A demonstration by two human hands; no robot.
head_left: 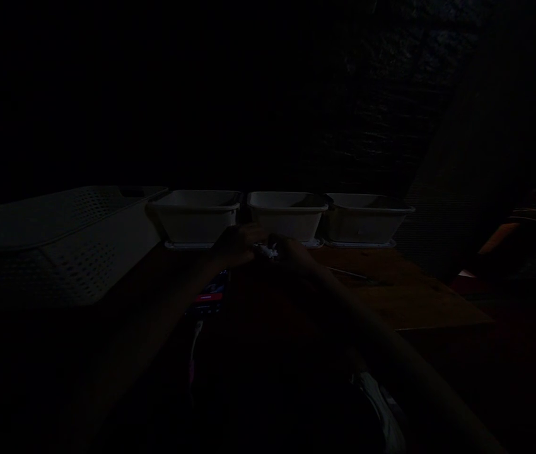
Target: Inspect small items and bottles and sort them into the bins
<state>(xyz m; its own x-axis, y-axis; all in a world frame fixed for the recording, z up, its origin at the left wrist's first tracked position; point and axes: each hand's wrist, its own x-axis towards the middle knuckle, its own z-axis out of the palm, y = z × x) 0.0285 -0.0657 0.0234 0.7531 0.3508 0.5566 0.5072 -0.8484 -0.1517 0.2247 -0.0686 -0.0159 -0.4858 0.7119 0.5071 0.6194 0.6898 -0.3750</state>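
Observation:
The scene is very dark. My left hand point(238, 244) and my right hand point(291, 253) meet over the table, in front of the middle of three pale tubs. Between their fingers shows a small, whitish, crumpled-looking piece point(268, 251), whose kind I cannot make out. Both hands are closed around it, though the single fingers are hard to see. Under my left forearm lies a phone point(211, 296) with a lit screen, and a white cable point(196, 334) runs from its near end.
A left tub point(197, 221), a middle tub point(289, 221) and a right tub point(367, 221) stand in a row along the back. At left is a large perforated basket point(121, 246). A thin stick-like thing point(350, 273) lies on the wooden table point(419, 296). At far right, part of a person point(499, 239) shows dimly.

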